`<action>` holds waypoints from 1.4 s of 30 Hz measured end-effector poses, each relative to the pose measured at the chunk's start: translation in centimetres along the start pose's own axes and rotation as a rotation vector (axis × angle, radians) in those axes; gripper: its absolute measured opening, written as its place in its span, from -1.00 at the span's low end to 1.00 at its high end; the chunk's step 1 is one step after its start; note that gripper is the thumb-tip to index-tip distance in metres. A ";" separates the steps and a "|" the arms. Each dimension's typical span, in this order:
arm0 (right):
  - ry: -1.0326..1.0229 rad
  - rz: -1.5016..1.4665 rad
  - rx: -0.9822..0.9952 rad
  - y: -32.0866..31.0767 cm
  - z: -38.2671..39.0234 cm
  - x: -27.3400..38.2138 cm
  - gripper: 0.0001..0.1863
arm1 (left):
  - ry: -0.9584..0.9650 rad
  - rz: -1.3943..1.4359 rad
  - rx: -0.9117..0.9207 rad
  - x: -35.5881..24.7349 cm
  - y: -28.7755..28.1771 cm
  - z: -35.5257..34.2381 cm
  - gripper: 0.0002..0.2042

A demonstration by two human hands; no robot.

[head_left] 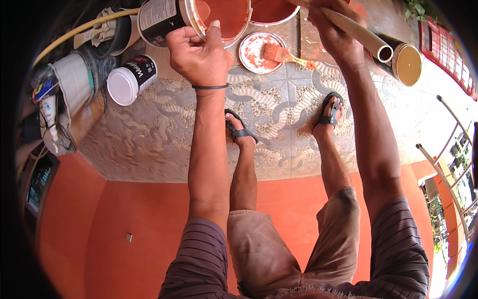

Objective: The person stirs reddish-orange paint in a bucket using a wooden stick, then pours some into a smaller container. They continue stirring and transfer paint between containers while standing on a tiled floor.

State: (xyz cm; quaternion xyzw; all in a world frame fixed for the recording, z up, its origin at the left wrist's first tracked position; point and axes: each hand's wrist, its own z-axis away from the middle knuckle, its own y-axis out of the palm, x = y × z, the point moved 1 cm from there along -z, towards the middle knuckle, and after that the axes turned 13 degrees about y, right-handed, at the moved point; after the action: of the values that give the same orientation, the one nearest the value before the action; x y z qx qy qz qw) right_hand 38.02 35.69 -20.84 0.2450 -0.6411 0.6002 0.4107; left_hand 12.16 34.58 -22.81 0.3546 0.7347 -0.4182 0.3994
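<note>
My left hand (201,52) grips a black-and-white paint can (162,22) by its rim, thumb on the edge. The can is tipped to the right, and orange-red paint coats its inside. Beside its mouth stands a second paint container (274,22), also orange inside and cut off by the upper edge. My right hand (336,30) is closed around a pale hollow tube (361,35) slanting down to the right; its fingers are partly hidden at the top. Between my hands, a paint-smeared lid (249,60) lies on the floor with an orange-stained paintbrush (277,53) across it.
At left are a white-lidded black can (122,87), a clutter of bags and tubes (69,82) and a yellow hose (84,31). A tan-ended cylinder (408,65) and a red crate (445,55) are at right. My sandaled feet stand on patterned tiles (284,129), before an orange wall (144,214).
</note>
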 end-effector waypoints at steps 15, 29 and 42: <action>0.047 -0.098 0.098 0.2 2.3 -0.5 -0.87 | 0.325 -0.543 0.298 -2.1 4.7 1.7 -0.68; 0.024 -0.022 -0.010 -0.3 2.8 -1.9 -0.87 | 0.452 -0.706 0.342 -3.5 9.8 1.4 -0.67; -0.297 -0.003 0.028 0.4 -1.5 -3.4 -0.87 | 0.432 -0.644 0.228 -2.3 8.8 0.7 -0.67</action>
State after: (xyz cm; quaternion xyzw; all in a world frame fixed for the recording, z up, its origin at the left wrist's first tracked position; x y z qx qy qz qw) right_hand 39.88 36.61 -23.93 0.3379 -0.6860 0.5656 0.3089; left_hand 20.91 37.02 -23.90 0.2281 0.8243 -0.5164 0.0424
